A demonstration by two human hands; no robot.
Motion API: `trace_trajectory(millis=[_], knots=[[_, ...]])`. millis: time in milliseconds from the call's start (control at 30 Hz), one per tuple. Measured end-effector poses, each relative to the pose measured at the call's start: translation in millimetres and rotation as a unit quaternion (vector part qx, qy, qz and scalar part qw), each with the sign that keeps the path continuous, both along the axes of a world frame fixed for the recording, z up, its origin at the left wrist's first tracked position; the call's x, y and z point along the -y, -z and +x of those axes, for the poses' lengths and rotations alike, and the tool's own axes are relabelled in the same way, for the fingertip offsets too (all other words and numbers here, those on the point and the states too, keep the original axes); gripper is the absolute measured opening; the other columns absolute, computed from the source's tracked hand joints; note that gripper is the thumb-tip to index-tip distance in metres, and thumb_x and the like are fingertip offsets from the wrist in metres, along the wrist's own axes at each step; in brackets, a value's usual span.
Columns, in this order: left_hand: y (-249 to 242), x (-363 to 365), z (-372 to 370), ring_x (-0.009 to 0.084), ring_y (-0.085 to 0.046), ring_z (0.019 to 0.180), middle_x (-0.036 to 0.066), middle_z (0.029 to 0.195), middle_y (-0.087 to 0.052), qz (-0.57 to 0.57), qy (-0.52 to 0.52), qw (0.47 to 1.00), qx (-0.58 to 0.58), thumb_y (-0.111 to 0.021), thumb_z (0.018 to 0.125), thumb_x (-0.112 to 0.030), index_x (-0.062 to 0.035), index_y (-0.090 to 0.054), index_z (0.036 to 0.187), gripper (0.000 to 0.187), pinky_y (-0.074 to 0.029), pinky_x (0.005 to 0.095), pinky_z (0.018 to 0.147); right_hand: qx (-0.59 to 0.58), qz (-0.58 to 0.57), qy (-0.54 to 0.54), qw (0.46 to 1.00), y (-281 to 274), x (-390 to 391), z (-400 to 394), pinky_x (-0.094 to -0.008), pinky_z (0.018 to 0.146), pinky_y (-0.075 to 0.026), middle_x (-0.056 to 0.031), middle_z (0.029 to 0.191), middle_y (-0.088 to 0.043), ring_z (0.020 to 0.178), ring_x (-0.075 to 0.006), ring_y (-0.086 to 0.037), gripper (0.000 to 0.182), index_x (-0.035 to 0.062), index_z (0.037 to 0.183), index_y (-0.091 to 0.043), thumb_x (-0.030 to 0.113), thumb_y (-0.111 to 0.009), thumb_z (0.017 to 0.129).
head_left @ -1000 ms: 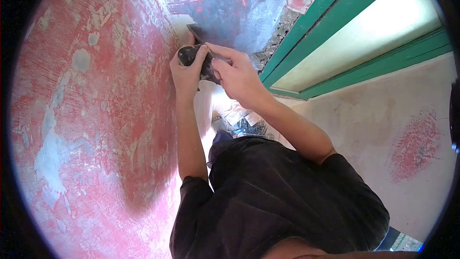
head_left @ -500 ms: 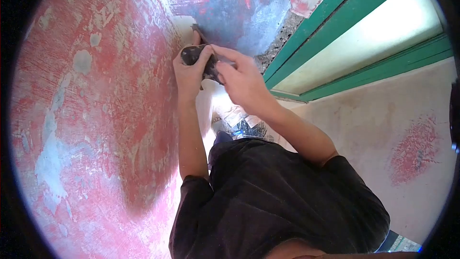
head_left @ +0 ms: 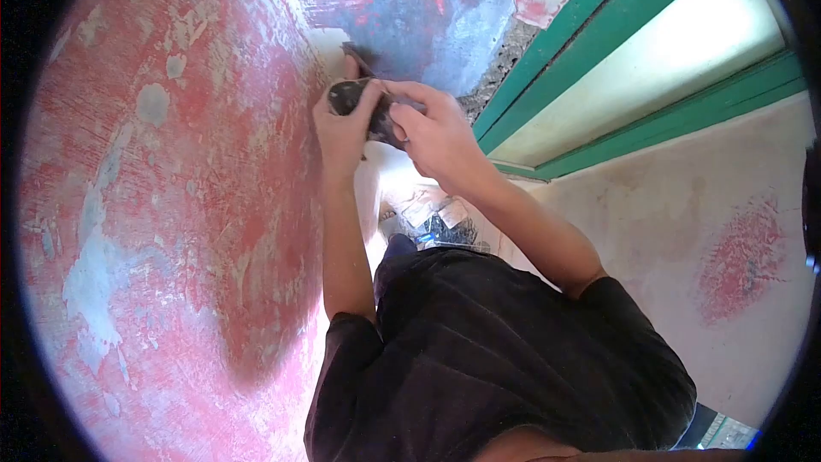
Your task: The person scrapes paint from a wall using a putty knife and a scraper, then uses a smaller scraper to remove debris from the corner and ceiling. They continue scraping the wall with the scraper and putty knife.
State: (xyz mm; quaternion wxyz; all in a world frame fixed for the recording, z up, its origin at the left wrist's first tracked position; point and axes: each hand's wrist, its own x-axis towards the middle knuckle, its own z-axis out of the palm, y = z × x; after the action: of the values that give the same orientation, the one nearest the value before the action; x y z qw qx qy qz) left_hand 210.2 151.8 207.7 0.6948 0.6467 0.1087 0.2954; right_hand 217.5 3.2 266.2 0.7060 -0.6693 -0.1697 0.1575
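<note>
My left hand (head_left: 345, 128) is wrapped round a dark, rounded tool (head_left: 345, 96), with the thumb over its near side and a finger reaching up toward the wall. My right hand (head_left: 434, 124) is closed on what looks like a dark handle (head_left: 414, 105) on the right side of the tool. The tool's exact shape is partly hidden by my fingers. Just beyond the hands is a bluish-grey patch (head_left: 406, 30) on the wall, with a small pale patch (head_left: 328, 41) to its left.
A scraped red and white wall (head_left: 231, 162) rises at the left. At the right are a green frame (head_left: 547, 77) with a pale panel and a beige wall (head_left: 641, 205) with a red patch. Papers and dark items (head_left: 449, 227) lie on the floor below.
My right hand has shifted slightly, and the handle now shows between its fingers. My left hand and the tool have moved a little to the right in view.
</note>
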Motion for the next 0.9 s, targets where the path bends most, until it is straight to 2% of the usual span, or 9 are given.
trace_trajectory(millis=[67, 167, 300, 400, 567, 600, 733, 833, 900], knots=[[4, -6, -2, 0.0052, -0.058, 0.073, -0.002, 0.087, -0.067, -0.020, 0.002, 1.000, -0.013, -0.075, 0.093, -0.011, 0.0012, -0.073, 0.098, 0.014, -0.048, 0.0232, 0.066, 0.038, -0.059, -0.013, 0.997, 5, -7, 3, -0.0335, 0.070, -0.050, -0.0149, 0.089, -0.071, 0.077, -0.0143, -0.061, 0.038, -0.0071, 0.123, -0.065, 0.009, -0.050, 0.093], [0, 0, -6, 0.0053, -0.058, 0.072, -0.002, 0.086, -0.067, 0.031, -0.005, 0.999, -0.020, -0.074, 0.094, -0.012, 0.0012, -0.073, 0.098, 0.014, -0.047, 0.0227, 0.065, -0.040, 0.011, -0.021, 0.999, -12, -1, -3, -0.0330, 0.070, -0.050, -0.0136, 0.089, -0.070, 0.076, -0.0144, -0.061, 0.039, -0.0078, 0.124, -0.065, 0.010, -0.051, 0.092], [-1, -7, -3, 0.0049, -0.058, 0.074, -0.001, 0.088, -0.069, -0.038, 0.009, 0.999, -0.028, -0.076, 0.093, -0.014, 0.0019, -0.072, 0.095, 0.016, -0.047, 0.0231, 0.066, -0.030, -0.038, -0.017, 0.999, -2, -6, 6, -0.0330, 0.069, -0.050, -0.0115, 0.087, -0.070, 0.075, -0.0148, -0.060, 0.039, -0.0082, 0.124, -0.065, 0.009, -0.051, 0.092], [-1, 4, -6, 0.0051, -0.059, 0.078, 0.000, 0.092, -0.069, -0.007, 0.006, 1.000, -0.014, -0.076, 0.092, -0.014, 0.0033, -0.073, 0.100, 0.019, -0.047, 0.0221, 0.069, -0.016, -0.030, -0.031, 0.999, -1, -3, 4, -0.0320, 0.065, -0.048, -0.0082, 0.084, -0.068, 0.073, -0.0139, -0.058, 0.039, -0.0086, 0.124, -0.065, 0.010, -0.050, 0.092], [-2, 7, -3, 0.0056, -0.059, 0.078, 0.000, 0.090, -0.068, 0.020, -0.001, 1.000, 0.004, -0.075, 0.093, -0.013, 0.0030, -0.072, 0.100, 0.018, -0.048, 0.0225, 0.068, -0.159, -0.018, -0.039, 0.986, -14, 1, 9, -0.0289, 0.061, -0.044, -0.0040, 0.079, -0.063, 0.069, -0.0090, -0.053, 0.036, -0.0087, 0.120, -0.066, 0.011, -0.051, 0.095], [-3, 3, -5, 0.0054, -0.059, 0.078, 0.000, 0.093, -0.069, 0.002, -0.004, 1.000, -0.017, -0.074, 0.093, -0.012, 0.0035, -0.071, 0.099, 0.017, -0.048, 0.0229, 0.069, -0.049, -0.007, -0.014, 0.999, -7, -8, 6, -0.0290, 0.059, -0.043, -0.0027, 0.077, -0.062, 0.067, -0.0080, -0.050, 0.034, -0.0079, 0.118, -0.068, 0.010, -0.051, 0.095], [-2, 4, -4, 0.0051, -0.056, 0.076, 0.000, 0.093, -0.069, 0.012, 0.013, 1.000, -0.018, -0.073, 0.094, -0.010, 0.0030, -0.070, 0.096, 0.014, -0.046, 0.0224, 0.067, -0.047, 0.034, -0.022, 0.998, -9, -3, 0, -0.0299, 0.060, -0.043, -0.0028, 0.076, -0.062, 0.067, -0.0086, -0.050, 0.033, -0.0075, 0.118, -0.068, 0.009, -0.051, 0.094], [-2, 5, 0, 0.0055, -0.057, 0.072, -0.001, 0.085, -0.067, 0.022, 0.012, 1.000, 0.018, -0.074, 0.093, -0.012, 0.0004, -0.070, 0.091, 0.013, -0.046, 0.0222, 0.063, -0.069, -0.035, -0.004, 0.997, -8, 2, 2, -0.0315, 0.062, -0.045, -0.0028, 0.077, -0.062, 0.069, -0.0103, -0.051, 0.033, -0.0077, 0.118, -0.067, 0.010, -0.052, 0.095], [-4, -3, -3, 0.0053, -0.057, 0.074, 0.000, 0.087, -0.068, -0.049, 0.005, 0.999, -0.015, -0.075, 0.092, -0.011, 0.0006, -0.070, 0.092, 0.012, -0.046, 0.0225, 0.067, 0.015, -0.035, -0.022, 0.999, 0, -10, 5, -0.0312, 0.061, -0.044, -0.0024, 0.078, -0.062, 0.068, -0.0099, -0.051, 0.034, -0.0074, 0.120, -0.066, 0.010, -0.051, 0.095]])
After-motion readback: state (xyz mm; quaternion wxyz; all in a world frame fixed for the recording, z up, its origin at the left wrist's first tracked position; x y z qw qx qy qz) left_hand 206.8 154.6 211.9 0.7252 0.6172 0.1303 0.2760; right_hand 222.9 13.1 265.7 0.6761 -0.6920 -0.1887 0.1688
